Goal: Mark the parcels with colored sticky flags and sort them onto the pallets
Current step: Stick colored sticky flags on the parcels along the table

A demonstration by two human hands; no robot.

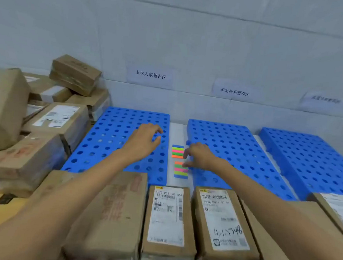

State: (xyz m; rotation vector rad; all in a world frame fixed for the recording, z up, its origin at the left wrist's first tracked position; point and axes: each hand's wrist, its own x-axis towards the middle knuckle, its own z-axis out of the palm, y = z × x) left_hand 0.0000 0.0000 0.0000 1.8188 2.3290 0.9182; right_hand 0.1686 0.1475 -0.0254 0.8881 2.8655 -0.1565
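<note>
- Three blue pallets lie in a row by the wall: the left pallet [114, 138], the middle pallet [231, 153] and the right pallet [309, 158].
- All three pallets are bare. No box sits on any of them yet.
- A paper sign [150, 75] hangs on the wall above each pallet.
- Two small stacks of sticky flags lie in the white gap between the left and middle pallets: the far flags [177, 151] and the near flags [180, 170]. Their stripes are blue, green, pink, yellow and orange.
- The right hand [200, 156] reaches to the flags. Its fingertips [185, 155] are pressed close together at the right edge of the flags, touching them or just beside them. It looks like it is picking at one flag, but the picture is too blurry to tell if it holds one.
- The left hand [143, 142] hovers over the near right part of the left pallet. Its fingers are spread and curled, and it holds nothing.
- A row of brown boxes waits along the near edge: a big box [111, 216], a small box [168, 222] and a box with writing [224, 223]. I see no flag on any of them.
- More boxes are heaped in a pile [37, 113] at the left.
- So the job looks like it is just starting. Every box is yet to be marked and sorted.
</note>
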